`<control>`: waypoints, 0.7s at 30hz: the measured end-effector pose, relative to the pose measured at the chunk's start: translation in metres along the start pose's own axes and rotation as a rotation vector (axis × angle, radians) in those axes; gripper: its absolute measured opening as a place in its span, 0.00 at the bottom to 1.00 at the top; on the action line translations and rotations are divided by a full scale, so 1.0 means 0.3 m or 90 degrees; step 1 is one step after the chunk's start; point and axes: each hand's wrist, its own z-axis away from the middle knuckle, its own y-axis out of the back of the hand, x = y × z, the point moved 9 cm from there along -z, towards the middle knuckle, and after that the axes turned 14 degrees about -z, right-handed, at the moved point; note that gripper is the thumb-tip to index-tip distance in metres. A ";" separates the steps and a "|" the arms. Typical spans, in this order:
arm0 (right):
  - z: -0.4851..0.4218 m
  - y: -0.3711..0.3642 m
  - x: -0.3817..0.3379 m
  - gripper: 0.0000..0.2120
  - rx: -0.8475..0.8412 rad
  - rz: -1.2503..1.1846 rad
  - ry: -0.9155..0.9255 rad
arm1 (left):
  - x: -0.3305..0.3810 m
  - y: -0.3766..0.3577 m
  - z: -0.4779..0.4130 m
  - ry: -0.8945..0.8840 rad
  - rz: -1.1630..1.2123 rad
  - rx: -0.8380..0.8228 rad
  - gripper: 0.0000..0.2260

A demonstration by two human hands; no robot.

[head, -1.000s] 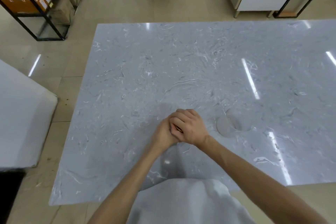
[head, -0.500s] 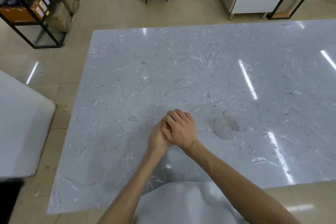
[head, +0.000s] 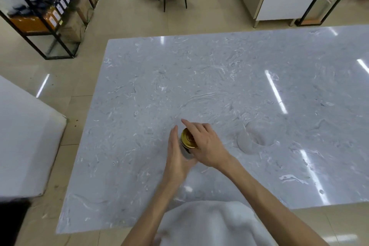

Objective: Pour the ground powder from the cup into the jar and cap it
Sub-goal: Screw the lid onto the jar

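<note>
The fingers (head: 194, 129) of the right hand (head: 205, 146) lie spread and loose over the round gold metal lid (head: 186, 139) of a small clear glass jar (head: 187, 151). The left hand (head: 175, 156) wraps the jar's side. A pale, translucent cup (head: 252, 139) lies on the grey marbled desk (head: 219, 86), just to the right.

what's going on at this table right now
A person stands at a grey marble table working on a small jar. The left hand wraps the jar's side, while the right hand rests over its gold lid, fingers spread, seemingly capping it. A pale cup lies tipped on its side just to the right, apart from both hands.
</note>
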 end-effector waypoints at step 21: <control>0.199 0.330 0.496 0.48 0.132 0.009 -0.269 | 0.066 -0.005 -0.191 -0.095 -0.141 -0.099 0.38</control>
